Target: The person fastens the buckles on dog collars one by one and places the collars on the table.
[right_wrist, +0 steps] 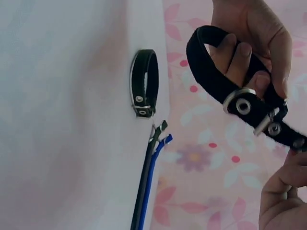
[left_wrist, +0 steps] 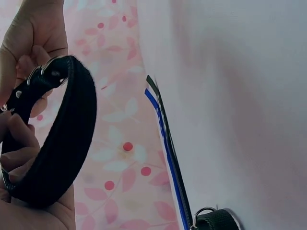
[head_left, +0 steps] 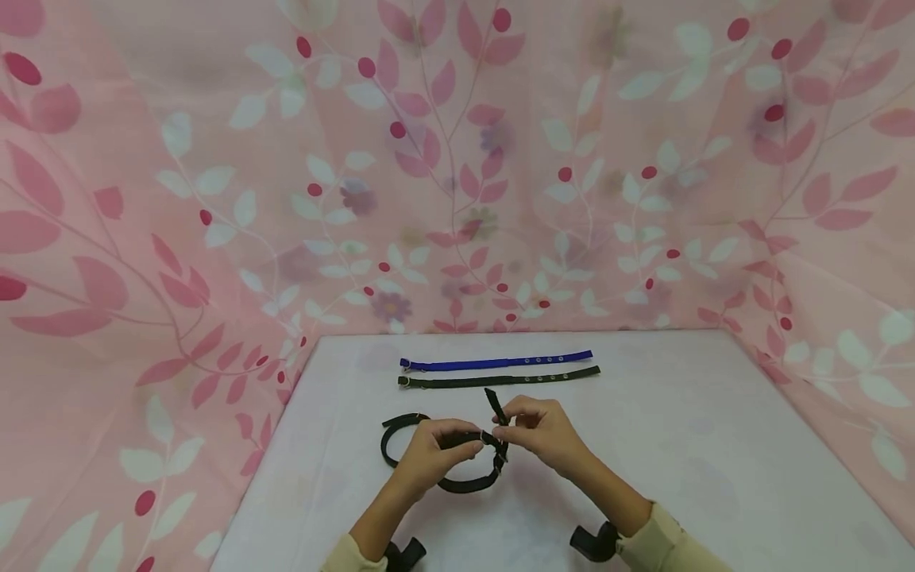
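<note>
Between the two hands hangs a dark collar [head_left: 468, 485], bent into a loop with its strap through a metal buckle [right_wrist: 261, 125]. Eyelets show along the strap. My left hand [head_left: 427, 454] grips the loop near the buckle, some fingers inside it in the right wrist view. The strap's free end [head_left: 493, 402] is pinched by my right hand [head_left: 549, 433], thumb against fingers, and its tip points up past them. A second dark collar [right_wrist: 139, 81], closed into a loop, lies on the table just left of my left hand.
Beyond the hands, a blue collar [head_left: 493, 364] and a dark green collar [head_left: 493, 382] lie straight, side by side, on the white-covered table [head_left: 679, 445]. Pink floral cloth [head_left: 457, 159] stands round the back and sides. Black wrist mounts [head_left: 595, 543] sit below the forearms.
</note>
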`<state>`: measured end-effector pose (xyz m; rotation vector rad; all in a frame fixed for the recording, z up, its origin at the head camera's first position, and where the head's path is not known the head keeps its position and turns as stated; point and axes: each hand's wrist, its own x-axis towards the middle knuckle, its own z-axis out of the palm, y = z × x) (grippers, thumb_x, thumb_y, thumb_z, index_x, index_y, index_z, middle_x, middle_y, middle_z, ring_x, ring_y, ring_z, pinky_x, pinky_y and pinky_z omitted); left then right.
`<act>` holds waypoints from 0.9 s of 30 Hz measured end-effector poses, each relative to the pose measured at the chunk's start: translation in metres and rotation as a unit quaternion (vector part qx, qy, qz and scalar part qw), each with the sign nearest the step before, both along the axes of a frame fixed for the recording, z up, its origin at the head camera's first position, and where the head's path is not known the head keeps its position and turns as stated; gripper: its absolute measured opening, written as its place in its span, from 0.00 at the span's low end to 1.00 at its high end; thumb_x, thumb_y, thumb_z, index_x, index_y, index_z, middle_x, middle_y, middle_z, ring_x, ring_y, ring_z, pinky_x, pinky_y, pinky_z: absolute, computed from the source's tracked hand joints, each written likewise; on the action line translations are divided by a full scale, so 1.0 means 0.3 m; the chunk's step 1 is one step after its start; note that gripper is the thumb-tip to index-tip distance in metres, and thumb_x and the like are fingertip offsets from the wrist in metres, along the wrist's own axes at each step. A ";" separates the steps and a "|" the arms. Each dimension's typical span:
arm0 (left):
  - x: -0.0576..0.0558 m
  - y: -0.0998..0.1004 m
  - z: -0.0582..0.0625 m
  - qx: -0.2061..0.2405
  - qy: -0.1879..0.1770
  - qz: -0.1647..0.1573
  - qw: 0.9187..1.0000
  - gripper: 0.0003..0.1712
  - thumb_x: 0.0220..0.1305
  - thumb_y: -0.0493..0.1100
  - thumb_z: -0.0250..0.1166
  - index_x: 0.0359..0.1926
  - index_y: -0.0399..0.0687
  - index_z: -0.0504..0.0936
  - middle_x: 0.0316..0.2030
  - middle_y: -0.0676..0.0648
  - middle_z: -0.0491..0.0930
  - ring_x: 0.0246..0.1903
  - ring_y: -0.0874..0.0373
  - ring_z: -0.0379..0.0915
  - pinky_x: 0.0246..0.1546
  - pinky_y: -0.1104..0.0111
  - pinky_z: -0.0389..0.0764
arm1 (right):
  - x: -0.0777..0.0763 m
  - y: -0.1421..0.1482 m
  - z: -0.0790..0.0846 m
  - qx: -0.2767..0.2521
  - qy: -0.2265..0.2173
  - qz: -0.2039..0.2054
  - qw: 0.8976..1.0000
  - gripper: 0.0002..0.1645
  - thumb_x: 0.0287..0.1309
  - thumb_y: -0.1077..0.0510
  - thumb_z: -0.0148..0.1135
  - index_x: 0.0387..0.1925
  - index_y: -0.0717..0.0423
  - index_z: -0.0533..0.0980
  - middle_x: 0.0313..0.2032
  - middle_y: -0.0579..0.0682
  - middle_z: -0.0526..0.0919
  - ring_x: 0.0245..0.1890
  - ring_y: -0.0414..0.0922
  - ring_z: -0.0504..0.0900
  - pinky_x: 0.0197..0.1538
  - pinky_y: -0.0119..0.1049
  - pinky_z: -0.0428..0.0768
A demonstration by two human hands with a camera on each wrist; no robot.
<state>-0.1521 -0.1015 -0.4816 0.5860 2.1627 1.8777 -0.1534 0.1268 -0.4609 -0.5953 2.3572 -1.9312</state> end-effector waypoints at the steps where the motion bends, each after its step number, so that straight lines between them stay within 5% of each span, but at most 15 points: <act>1: -0.002 0.000 0.002 0.001 -0.004 0.005 1.000 0.13 0.61 0.42 0.70 0.46 0.42 0.86 0.39 0.42 0.86 0.36 0.59 0.82 0.40 0.70 0.83 | 0.001 -0.002 0.004 0.000 0.005 -0.007 1.000 0.07 0.56 0.58 0.72 0.37 0.53 0.85 0.34 0.51 0.83 0.19 0.37 0.71 0.21 0.29 0.72; 9: -0.012 -0.006 0.028 0.016 -0.059 0.041 0.997 0.15 0.63 0.45 0.69 0.47 0.41 0.84 0.26 0.51 0.76 0.21 0.63 0.65 0.20 0.74 0.67 | 0.016 -0.023 0.008 -0.008 0.088 0.002 0.996 0.08 0.69 0.58 0.58 0.41 0.58 0.81 0.28 0.57 0.84 0.15 0.45 0.79 0.21 0.37 0.81; 13: -0.012 0.000 0.030 0.017 -0.071 0.019 0.997 0.17 0.65 0.46 0.67 0.50 0.39 0.82 0.24 0.53 0.72 0.19 0.64 0.64 0.19 0.74 0.67 | 0.013 -0.018 0.003 -0.044 0.078 -0.027 0.996 0.09 0.68 0.59 0.59 0.42 0.60 0.82 0.27 0.61 0.82 0.17 0.43 0.78 0.24 0.38 0.82; 18: -0.019 0.000 0.026 0.002 -0.053 -0.015 0.998 0.16 0.68 0.43 0.64 0.51 0.37 0.82 0.24 0.53 0.70 0.18 0.66 0.61 0.17 0.75 0.65 | 0.000 -0.013 0.011 -0.061 0.035 0.001 0.998 0.12 0.65 0.60 0.63 0.47 0.62 0.80 0.30 0.60 0.81 0.19 0.44 0.82 0.29 0.41 0.85; 22: -0.019 0.001 0.024 -0.002 -0.039 0.002 0.999 0.14 0.67 0.43 0.65 0.49 0.39 0.83 0.26 0.51 0.72 0.20 0.66 0.63 0.18 0.75 0.66 | -0.006 -0.019 0.014 -0.042 0.075 0.012 0.996 0.11 0.65 0.61 0.63 0.48 0.59 0.80 0.28 0.58 0.81 0.21 0.45 0.82 0.31 0.40 0.85; 27: -0.005 0.012 0.002 -0.004 -0.053 0.002 0.999 0.15 0.67 0.44 0.64 0.50 0.40 0.83 0.26 0.52 0.72 0.22 0.65 0.65 0.19 0.75 0.68 | 0.007 -0.033 -0.008 -0.011 0.116 0.019 0.993 0.12 0.68 0.63 0.58 0.51 0.57 0.76 0.30 0.57 0.81 0.14 0.43 0.77 0.18 0.34 0.79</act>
